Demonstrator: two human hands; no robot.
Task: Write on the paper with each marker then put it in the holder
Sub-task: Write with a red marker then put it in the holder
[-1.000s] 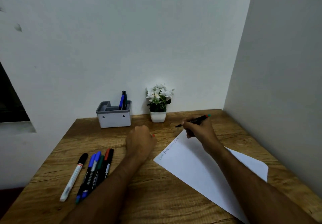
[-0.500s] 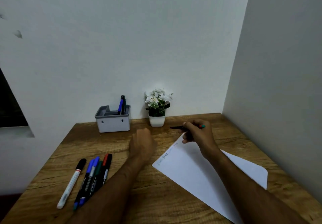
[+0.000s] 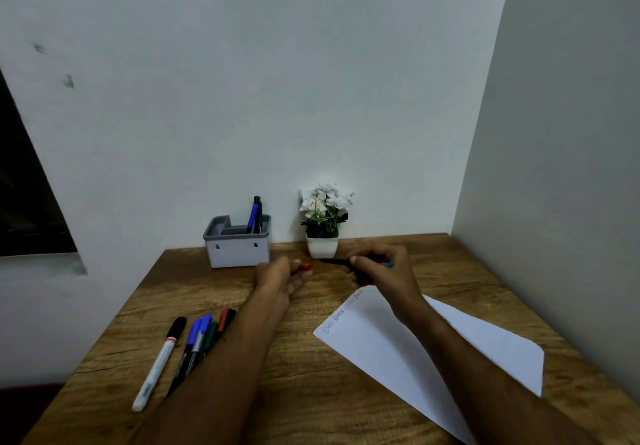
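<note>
Head view: our right hand (image 3: 381,271) pinches the marker (image 3: 334,261), tip toward the red cap (image 3: 305,266) that our left hand (image 3: 282,276) seemingly pinches, ready for recapping.

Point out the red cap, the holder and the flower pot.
red cap (image 3: 305,266), head view, on the cap's red end at the left hand's fingertips.
holder (image 3: 237,253), head view, on its white front wall.
flower pot (image 3: 321,247), head view, on the white pot's front.
</note>
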